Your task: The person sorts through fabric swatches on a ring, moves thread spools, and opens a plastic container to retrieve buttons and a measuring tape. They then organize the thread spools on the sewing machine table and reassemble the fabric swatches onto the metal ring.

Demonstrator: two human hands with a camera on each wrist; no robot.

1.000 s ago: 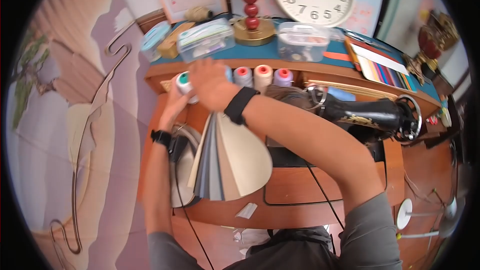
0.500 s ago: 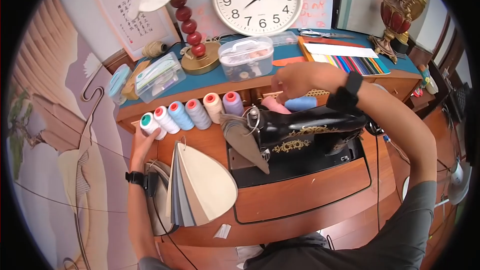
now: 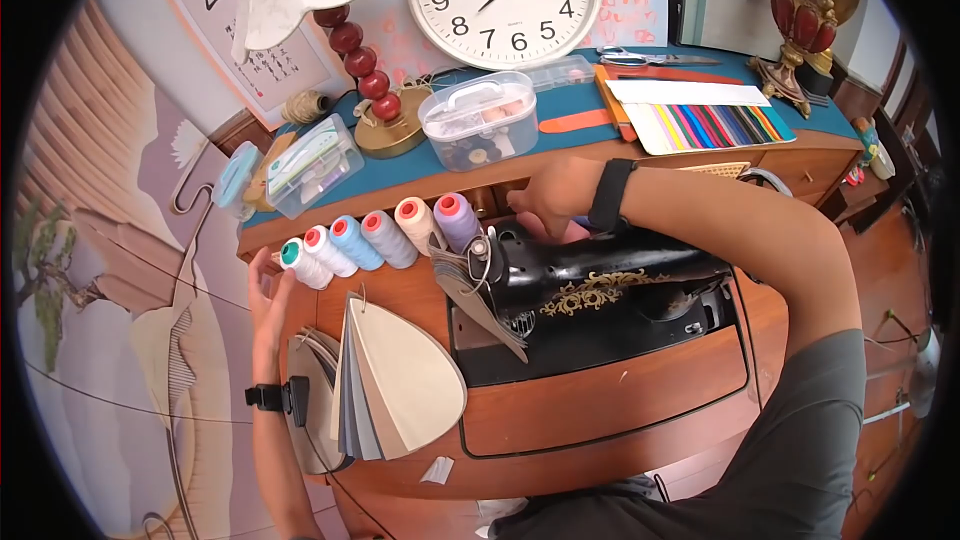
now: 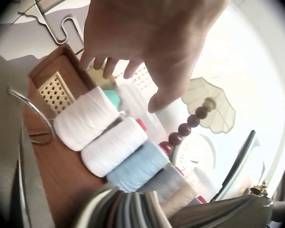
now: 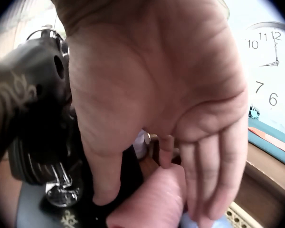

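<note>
My left hand (image 3: 268,300) is just left of the white thread spool with the green core (image 3: 304,262), fingers spread and holding nothing. In the left wrist view its fingers hang above that spool (image 4: 87,118). Behind the black sewing machine (image 3: 610,270), my right hand (image 3: 553,197) reaches down over a pink thread spool (image 5: 154,202). The right wrist view shows its fingers mostly straight on one side of the pink spool, the thumb on the other and one fingertip at its end. White, light blue (image 3: 356,243), grey, cream and purple spools (image 3: 457,222) continue the row.
Fabric swatches (image 3: 405,380) on a ring lie in front of the row; more hang by the machine's head. On the blue shelf behind stand a lidded plastic box (image 3: 480,125), a beaded lamp (image 3: 370,80), a clock (image 3: 505,0) and colored pencils (image 3: 700,127).
My right hand swung from the left end of the spool row across to the pink spool behind the machine. My left hand let go of the white spool and drew slightly left.
</note>
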